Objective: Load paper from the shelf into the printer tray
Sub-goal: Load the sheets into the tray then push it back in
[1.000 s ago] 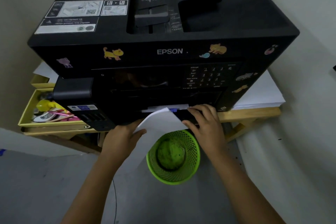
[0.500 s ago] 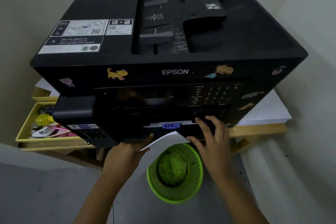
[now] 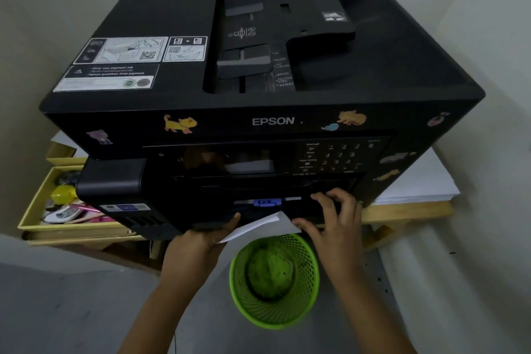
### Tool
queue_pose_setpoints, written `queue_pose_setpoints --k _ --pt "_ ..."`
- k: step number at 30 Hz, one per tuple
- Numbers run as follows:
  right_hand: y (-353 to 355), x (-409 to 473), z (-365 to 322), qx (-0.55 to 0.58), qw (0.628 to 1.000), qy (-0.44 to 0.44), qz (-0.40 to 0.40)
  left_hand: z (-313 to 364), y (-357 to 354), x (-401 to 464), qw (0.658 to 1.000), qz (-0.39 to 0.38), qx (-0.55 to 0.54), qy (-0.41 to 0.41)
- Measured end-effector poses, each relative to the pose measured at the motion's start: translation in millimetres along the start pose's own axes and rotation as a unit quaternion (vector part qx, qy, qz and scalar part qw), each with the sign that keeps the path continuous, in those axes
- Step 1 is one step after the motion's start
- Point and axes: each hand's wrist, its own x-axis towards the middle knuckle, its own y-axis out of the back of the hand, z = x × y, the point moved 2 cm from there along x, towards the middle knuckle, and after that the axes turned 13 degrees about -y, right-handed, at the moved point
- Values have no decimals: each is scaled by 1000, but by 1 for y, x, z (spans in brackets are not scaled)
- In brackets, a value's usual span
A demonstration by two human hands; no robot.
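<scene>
A big black Epson printer (image 3: 258,72) stands on a wooden shelf (image 3: 408,211). A thin stack of white paper (image 3: 258,225) pokes out of its low front tray slot (image 3: 267,204), only one corner showing. My left hand (image 3: 198,247) grips the paper's left edge from below, thumb against the printer's underside. My right hand (image 3: 334,220) has its thumb at the paper's right corner, with the fingers spread on the tray front. Most of the paper is hidden inside or under the printer.
A stack of white paper (image 3: 416,181) lies on the shelf, right of the printer. A yellow tray (image 3: 37,210) of small items sits at the left. On the grey floor below the hands stands a green mesh bin (image 3: 274,282). Walls close in on both sides.
The paper has slid further into the printer; less of it shows. Both hands moved forward with it toward the tray slot. The view tilted up, showing more of the printer top.
</scene>
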Motion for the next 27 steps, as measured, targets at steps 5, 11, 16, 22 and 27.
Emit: queue_pose_setpoints --k 5,11,16,22,27 --pt "-2 1 4 -24 1000 -3 9 5 -2 -8 999 -23 1 24" --pt "-5 8 -6 -25 999 -32 27 2 -4 -2 997 -55 21 39" --pt "-10 11 -13 -28 997 -58 52 3 -6 6 999 -40 9 26" --pt "-12 11 -15 -34 996 -52 62 -2 -18 13 1000 -5 1 17" --pt "-13 10 -16 -36 995 -61 67 0 -17 21 1000 1 -15 13"
